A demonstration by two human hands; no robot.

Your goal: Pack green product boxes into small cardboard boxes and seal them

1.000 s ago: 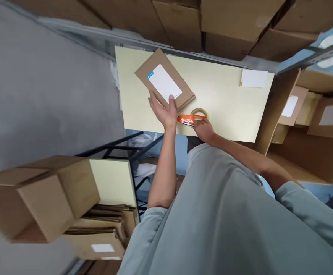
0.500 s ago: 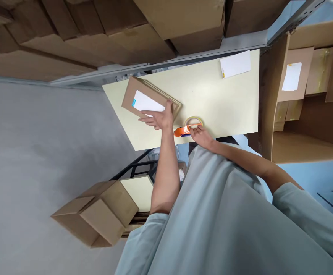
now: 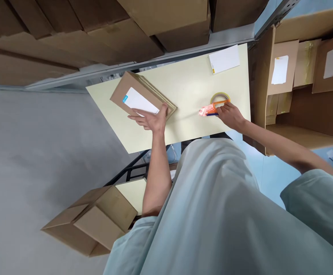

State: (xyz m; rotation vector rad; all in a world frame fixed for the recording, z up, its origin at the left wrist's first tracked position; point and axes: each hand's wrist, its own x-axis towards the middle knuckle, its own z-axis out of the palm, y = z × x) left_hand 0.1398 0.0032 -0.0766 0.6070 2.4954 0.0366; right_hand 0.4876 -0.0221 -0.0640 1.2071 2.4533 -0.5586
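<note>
My left hand (image 3: 155,120) lies against the near side of a brown cardboard box (image 3: 120,88), its fingers spread and its thumb at the box's right end. A white label (image 3: 139,102) on the box is partly under my fingers. To the right, my right hand (image 3: 230,115) is closed round an orange tape dispenser (image 3: 209,110), whose yellowish tape roll (image 3: 220,94) shows behind it. A faint clear strip of tape seems to stretch from the box to the dispenser. Both stand over a pale tabletop (image 3: 189,89).
A white box or card stack (image 3: 225,60) lies at the table's far right corner. Cartons (image 3: 109,46) fill the shelf beyond. At right, a large open carton (image 3: 262,88) holds several labelled boxes. An open empty box (image 3: 97,221) sits at lower left.
My right hand has moved right with the tape dispenser, away from the box. My left hand stays against the box. The whole view has shifted slightly left.
</note>
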